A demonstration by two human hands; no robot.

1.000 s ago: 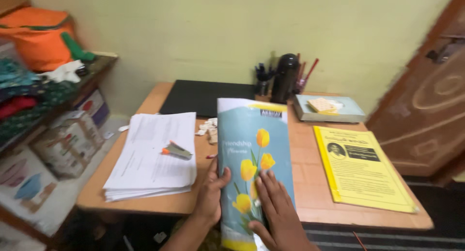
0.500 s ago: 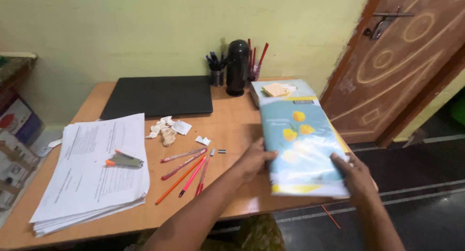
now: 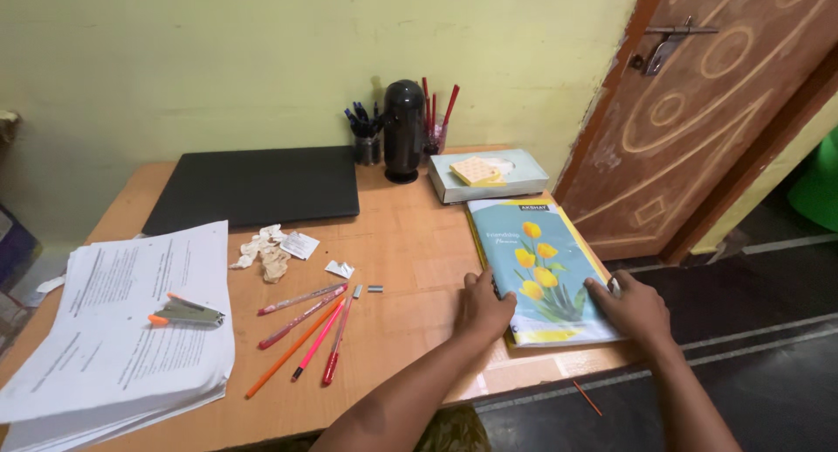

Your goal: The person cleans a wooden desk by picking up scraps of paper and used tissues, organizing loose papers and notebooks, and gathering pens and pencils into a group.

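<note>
The glossy light-blue notebook with yellow tulips (image 3: 541, 273) lies flat at the wooden desk's (image 3: 410, 243) right front corner. It appears light, flexible and slippery; grip it by the side edges. The left hand (image 3: 485, 308) presses its left edge; the right hand (image 3: 630, 305) grasps its right edge.

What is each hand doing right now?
Left hand: fingers curled on the left edge of the blue flower-cover notebook.
Right hand: gripping the notebook's right edge.
</note>
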